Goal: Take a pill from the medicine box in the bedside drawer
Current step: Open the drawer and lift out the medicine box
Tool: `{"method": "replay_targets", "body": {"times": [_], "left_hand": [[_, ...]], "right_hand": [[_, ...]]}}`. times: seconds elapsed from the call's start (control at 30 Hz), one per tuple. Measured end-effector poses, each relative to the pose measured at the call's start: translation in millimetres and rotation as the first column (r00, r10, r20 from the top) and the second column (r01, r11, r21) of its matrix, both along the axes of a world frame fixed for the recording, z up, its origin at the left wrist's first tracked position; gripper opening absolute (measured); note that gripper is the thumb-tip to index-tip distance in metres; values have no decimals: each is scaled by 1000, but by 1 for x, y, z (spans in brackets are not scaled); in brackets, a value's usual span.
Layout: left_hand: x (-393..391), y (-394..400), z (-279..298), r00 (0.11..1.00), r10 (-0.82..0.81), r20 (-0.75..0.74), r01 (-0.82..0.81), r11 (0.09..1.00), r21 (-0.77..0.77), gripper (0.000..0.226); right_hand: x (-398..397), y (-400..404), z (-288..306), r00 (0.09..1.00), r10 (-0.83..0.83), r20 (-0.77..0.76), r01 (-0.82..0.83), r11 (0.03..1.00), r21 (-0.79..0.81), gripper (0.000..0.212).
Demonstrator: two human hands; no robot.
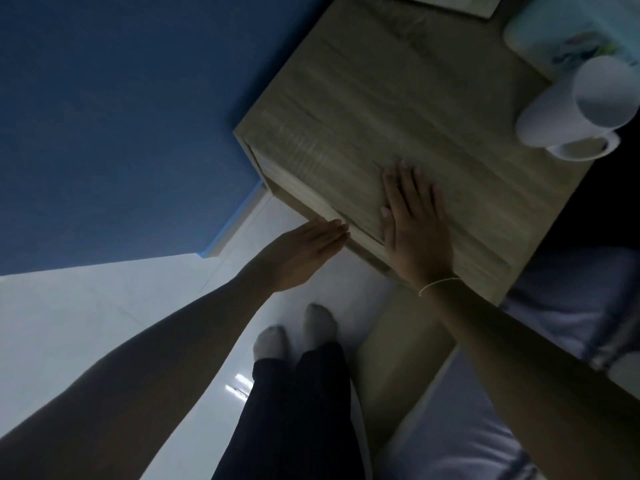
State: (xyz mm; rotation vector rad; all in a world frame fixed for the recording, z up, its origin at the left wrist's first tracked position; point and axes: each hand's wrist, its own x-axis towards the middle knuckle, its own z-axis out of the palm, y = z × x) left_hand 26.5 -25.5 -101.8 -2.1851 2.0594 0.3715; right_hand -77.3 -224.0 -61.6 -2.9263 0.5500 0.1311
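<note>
- Two bare forearms enter from the lower corners of the frame; dark trouser legs (298, 410) and grey-socked feet (294, 330) stand on the pale glossy floor (104, 323) at lower centre.
- Right hand (414, 230), centre of the frame: laid flat, palm down, fingers straight and slightly spread, on the top of the bedside cabinet (398, 109) near its front edge. It holds nothing. A thin pale band (437, 285) circles the wrist.
- Left hand (304, 251), just left of centre: open, fingers straight and together, fingertips at the front face of the cabinet, at or just beside the drawer front (332, 216). It grips nothing; actual contact cannot be told.
- The drawer front sits flush with the cabinet body. The medicine box and pill are not visible in this view.
- Cabinet: light wood grain, occupying the upper centre and right of the frame.
- Upper right: a white mug (581, 109) stands on the cabinet top; behind it, a pale turquoise printed container (568, 32).
- Top edge: a flat item (453, 1), partly cut off; identity unclear.
- Upper left: blue wall (114, 116) with pale skirting.
- Right and lower right: light bedding (571, 306).
</note>
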Motion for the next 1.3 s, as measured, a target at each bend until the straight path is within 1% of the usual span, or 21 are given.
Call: {"method": "replay_targets", "body": {"times": [0.1, 0.13, 0.27, 0.4, 0.5, 0.57, 0.7, 0.8, 0.87, 1.0, 1.13, 1.2, 1.27, 1.3], "left_hand": [[-7, 0, 9, 999, 40, -9, -41, 991, -126, 56], [-9, 1, 10, 998, 61, -15, -63, 988, -142, 55], [-9, -1, 9, 982, 176, -68, -183, 976, -120, 54], [-12, 0, 4, 977, 212, 32, -206, 969, -134, 59], [-18, -2, 3, 940, 325, 104, -310, 940, -140, 60], [-23, -5, 3, 909, 410, 78, -401, 909, -117, 67], [-40, -12, 5, 843, 538, 11, -537, 843, -47, 92], [-48, -9, 6, 814, 581, -5, -580, 813, -51, 104], [-52, -1, 8, 807, 591, 3, -590, 806, -42, 106], [-67, 17, 14, 788, 615, -16, -616, 788, -3, 99], [-81, 30, 22, 763, 644, -47, -646, 763, -33, 75], [-81, 33, 26, 714, 695, -86, -700, 706, -110, 62], [-76, 31, 32, 624, 770, -129, -779, 602, -176, 56], [-72, 28, 34, 575, 804, -152, -815, 548, -185, 54]], "right_hand": [[0, 0, -2, 1000, 1, 9, -1, 1000, 6, 52], [0, 0, -2, 1000, 0, 13, 0, 1000, 5, 52], [0, 2, -2, 1000, -4, 23, 4, 1000, 10, 51], [0, 1, -3, 999, 2, 46, -3, 1000, 13, 51], [0, 2, -4, 999, 1, 42, -1, 1000, 1, 51], [0, 2, -5, 999, -1, 33, 1, 1000, -1, 52], [-1, 1, -3, 1000, 6, 7, -6, 1000, 2, 52], [-1, 1, 0, 1000, 9, 0, -9, 1000, 13, 53], [-1, 2, 1, 1000, 6, 2, -6, 1000, 17, 52], [-2, 1, -2, 1000, 5, 6, -5, 1000, 10, 52], [-3, -1, -6, 1000, 4, 10, -4, 1000, -5, 52], [-3, -2, -8, 1000, 4, 20, -4, 1000, -7, 51], [-4, -3, -10, 1000, 7, 29, -7, 1000, -10, 51], [-4, -3, -11, 999, 9, 34, -8, 1000, -15, 51]]}}
